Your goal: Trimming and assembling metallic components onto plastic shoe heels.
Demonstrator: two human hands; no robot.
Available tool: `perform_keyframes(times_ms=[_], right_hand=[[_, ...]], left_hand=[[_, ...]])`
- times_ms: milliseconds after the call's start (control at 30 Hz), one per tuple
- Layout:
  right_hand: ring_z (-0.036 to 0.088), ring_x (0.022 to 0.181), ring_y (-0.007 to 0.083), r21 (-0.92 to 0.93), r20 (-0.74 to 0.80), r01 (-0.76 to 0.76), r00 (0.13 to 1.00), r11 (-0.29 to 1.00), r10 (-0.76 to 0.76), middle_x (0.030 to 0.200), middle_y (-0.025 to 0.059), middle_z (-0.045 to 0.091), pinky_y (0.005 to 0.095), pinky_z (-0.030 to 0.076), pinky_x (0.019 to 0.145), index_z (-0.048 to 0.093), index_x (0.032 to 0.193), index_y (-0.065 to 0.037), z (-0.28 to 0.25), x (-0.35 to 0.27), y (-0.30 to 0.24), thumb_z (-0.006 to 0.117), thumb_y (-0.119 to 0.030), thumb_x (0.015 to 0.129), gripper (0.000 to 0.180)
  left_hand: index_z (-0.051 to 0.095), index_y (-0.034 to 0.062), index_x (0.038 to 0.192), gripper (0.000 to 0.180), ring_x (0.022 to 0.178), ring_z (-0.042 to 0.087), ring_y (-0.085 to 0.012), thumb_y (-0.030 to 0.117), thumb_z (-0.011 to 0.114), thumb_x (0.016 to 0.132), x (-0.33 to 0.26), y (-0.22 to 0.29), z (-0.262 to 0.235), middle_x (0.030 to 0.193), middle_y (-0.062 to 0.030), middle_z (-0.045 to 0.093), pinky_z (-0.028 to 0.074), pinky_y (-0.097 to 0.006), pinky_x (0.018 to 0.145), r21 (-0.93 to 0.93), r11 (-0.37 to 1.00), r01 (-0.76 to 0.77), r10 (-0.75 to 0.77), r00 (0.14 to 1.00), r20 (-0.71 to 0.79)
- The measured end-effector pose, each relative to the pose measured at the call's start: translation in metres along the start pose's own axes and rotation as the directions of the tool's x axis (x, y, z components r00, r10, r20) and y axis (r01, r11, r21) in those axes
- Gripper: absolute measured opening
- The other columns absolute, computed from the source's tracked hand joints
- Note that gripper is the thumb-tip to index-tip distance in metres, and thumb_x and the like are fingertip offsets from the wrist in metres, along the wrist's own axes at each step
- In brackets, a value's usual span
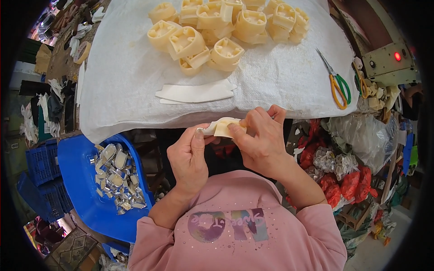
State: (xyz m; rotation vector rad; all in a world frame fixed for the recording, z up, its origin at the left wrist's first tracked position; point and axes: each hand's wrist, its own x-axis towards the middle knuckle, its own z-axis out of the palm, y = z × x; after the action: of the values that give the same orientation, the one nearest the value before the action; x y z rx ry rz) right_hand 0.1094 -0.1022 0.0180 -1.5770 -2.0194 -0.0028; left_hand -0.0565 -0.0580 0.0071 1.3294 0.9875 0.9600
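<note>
Close to the near edge of the cloth-covered table, my two hands meet around a cream molded piece (222,130). My left hand (187,158) is closed, pinching a white strip (208,130) against the piece's left side between thumb and fingers. My right hand (261,144) grips the piece from the right, its thumb pressed on the front face. Fingers hide much of the piece and how far the strip wraps around it. Just beyond, a few flat curved white strips (196,92) lie stacked on the white cloth (280,77).
Many hollow cream molded parts (186,41) are heaped at the far side. Scissors (339,86) with orange and green handles lie at the right. A blue tub (74,176) with shiny silver-and-cream pieces (118,178) stands at left. Red and clear bags (350,183) crowd the right floor.
</note>
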Motion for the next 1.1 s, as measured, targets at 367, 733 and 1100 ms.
perform_keyframes(times_ms=[367, 733, 1100], right_hand=[[0.047, 0.067, 0.0213, 0.031, 0.004, -0.021, 1.0, 0.999, 0.021, 0.073, 0.0047, 0.041, 0.0391, 0.026, 0.069, 0.057, 0.093, -0.013, 0.009, -0.009, 0.002, 0.063, -0.004, 0.064, 0.031], [0.046, 0.071, 0.0181, 0.273, -0.013, -0.057, 0.998, 0.96, 0.063, 0.076, 0.0022, 0.045, 0.04, 0.027, 0.074, 0.061, 0.095, -0.013, 0.028, -0.018, 0.015, 0.067, -0.002, 0.066, 0.031], [0.047, 0.077, 0.0177, 0.49, -0.015, 0.008, 1.0, 0.872, -0.001, 0.08, -0.0003, 0.048, 0.0399, 0.028, 0.079, 0.064, 0.097, -0.014, 0.017, -0.019, 0.015, 0.071, -0.001, 0.06, 0.04]], left_hand=[[0.061, -0.01, 0.103, 0.026, 0.081, 0.065, -0.0164, 0.01, 0.047, 0.098, -0.001, -0.002, 0.006, 0.09, -0.0154, 0.066, 0.055, -0.029, 0.072, 0.387, 0.88, -0.277, 0.255, 0.961, 0.107], [0.056, -0.0053, 0.12, 0.035, 0.089, 0.062, -0.0198, 0.02, 0.044, 0.098, 0.003, 0.002, -0.009, 0.099, -0.0145, 0.061, 0.05, -0.03, 0.074, 0.453, 0.827, -0.334, 0.209, 0.929, 0.305], [0.022, 0.0093, 0.143, 0.061, 0.1, 0.055, -0.0216, 0.045, 0.039, 0.098, 0.011, -0.027, -0.018, 0.118, -0.0114, 0.052, 0.044, -0.031, 0.08, -0.35, 0.653, 0.671, -0.17, 0.581, 0.796]])
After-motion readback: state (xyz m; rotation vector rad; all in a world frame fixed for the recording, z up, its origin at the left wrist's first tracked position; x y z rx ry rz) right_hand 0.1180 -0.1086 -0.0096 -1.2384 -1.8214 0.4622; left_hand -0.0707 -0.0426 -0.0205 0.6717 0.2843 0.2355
